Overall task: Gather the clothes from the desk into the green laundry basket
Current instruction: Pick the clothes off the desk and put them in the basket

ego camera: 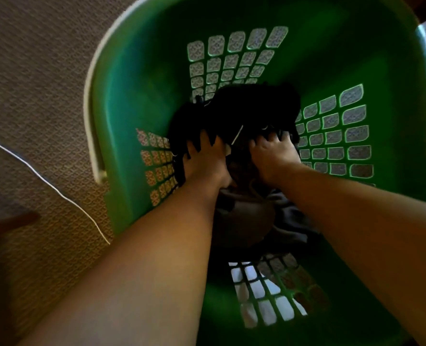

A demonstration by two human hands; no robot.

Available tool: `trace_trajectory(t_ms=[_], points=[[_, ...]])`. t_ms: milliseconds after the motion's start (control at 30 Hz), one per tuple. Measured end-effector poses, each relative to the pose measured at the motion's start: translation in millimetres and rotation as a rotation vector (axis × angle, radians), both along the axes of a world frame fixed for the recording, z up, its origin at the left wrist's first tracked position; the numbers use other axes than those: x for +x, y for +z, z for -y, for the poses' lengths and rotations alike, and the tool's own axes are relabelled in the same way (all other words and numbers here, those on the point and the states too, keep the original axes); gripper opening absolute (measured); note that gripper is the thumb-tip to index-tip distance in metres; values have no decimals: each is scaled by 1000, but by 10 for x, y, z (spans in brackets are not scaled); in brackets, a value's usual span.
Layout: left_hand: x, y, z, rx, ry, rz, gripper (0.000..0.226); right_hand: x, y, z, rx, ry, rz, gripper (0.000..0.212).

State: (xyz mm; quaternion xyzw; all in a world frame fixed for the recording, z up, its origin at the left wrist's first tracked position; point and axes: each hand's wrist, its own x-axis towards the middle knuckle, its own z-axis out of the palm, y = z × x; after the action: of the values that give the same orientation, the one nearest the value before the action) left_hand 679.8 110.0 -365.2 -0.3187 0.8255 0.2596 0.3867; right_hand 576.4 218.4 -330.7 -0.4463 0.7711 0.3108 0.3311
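I look straight down into the green laundry basket (pixel 142 78), which fills most of the view. Both my arms reach deep inside it. My left hand (pixel 204 158) and my right hand (pixel 273 152) press side by side on a black garment (pixel 247 108) at the bottom, with the fingers spread and curled into the cloth. A white drawstring or tag (pixel 235 137) shows between the hands. A grey garment (pixel 247 216) lies beneath my wrists, nearer to me.
The basket stands on brown patterned carpet (pixel 32 83). A thin white cable (pixel 49 186) runs across the carpet on the left. A white handle (pixel 92 116) edges the basket's left rim. Something white (pixel 259 293) shows through the near wall's holes.
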Motion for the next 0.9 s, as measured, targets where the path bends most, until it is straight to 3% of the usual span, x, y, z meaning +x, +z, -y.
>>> trace_trajectory(t_ms=[167,333,467,667,900], points=[[31,130,-62,-57,19,-38,99,114,36,-125,-119,-61,-39,81],[423,655,-231,-129,-19,-167,127,637,470,-543,-267,-242,-16,109],[604,1138,-316,-116,-12,-165,114,983,939,-835,-358,-469,43,101],[816,1714,-284,-51,-124,-192,82,1292,1564,-1123,-459,-740,126,67],[806,2713,-328,-33,-331,-212,79,1478,2330,-1206,-627,-667,170,82]])
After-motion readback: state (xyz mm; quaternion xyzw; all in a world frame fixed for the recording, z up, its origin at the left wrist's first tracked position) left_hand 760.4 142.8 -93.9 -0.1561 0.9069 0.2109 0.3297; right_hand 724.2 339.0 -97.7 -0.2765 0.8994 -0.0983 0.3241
